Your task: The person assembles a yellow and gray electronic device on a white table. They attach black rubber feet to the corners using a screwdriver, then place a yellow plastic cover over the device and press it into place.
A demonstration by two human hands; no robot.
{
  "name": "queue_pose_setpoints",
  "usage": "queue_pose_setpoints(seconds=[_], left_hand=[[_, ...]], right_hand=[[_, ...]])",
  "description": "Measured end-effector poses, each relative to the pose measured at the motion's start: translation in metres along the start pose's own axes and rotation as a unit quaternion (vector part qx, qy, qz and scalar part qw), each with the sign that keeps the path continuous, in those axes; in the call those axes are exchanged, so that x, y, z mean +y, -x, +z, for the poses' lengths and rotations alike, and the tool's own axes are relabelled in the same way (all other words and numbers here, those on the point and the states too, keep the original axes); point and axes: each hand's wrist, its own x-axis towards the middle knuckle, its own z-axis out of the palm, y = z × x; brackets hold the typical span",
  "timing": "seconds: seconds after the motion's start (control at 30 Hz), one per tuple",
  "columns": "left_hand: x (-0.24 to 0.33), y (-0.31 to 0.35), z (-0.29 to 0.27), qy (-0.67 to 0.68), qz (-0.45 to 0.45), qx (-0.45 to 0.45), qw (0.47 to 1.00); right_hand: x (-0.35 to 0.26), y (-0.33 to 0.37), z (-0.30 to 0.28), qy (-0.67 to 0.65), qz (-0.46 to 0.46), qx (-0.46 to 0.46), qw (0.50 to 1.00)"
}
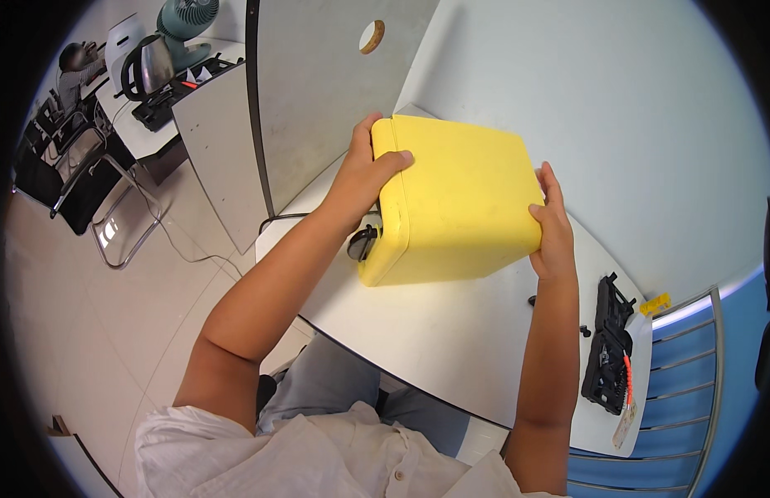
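Observation:
Between my hands is a yellow box-shaped appliance (460,191) with rounded edges, over the white table (451,332). My left hand (368,178) grips its left end, thumb on the yellow face. On the opposite end, my right hand (555,228) holds the right edge with thumb and fingers. A dark rounded part (362,242) sticks out from the appliance's left side, below my left wrist. Its underside is hidden, so I cannot tell whether it touches the table.
On the table's right lies an open black tool case (601,369) with an orange flexible shaft (628,378); a yellow plastic piece (655,304) is beside it. A grey partition (319,100) rises behind. Far left are a kettle (155,65), a fan (184,21), a chair (82,178) and a seated person (74,79).

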Motion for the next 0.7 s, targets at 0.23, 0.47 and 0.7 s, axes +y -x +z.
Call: queue_pose_setpoints(seconds=[0.23, 0.47, 0.7], left_hand=[[0.004, -0.003, 0.005, 0.057, -0.038, 0.018, 0.998], [0.016, 0.000, 0.009, 0.062, -0.044, 0.008, 0.997], [0.022, 0.029, 0.013, -0.048, 0.075, -0.030, 0.996]], right_hand=[[0.005, -0.016, -0.023, 0.093, -0.015, -0.104, 0.990], [0.007, -0.006, -0.019, 0.167, -0.046, -0.067, 0.983], [0.017, 0.044, -0.013, 0.152, -0.170, -0.027, 0.973]])
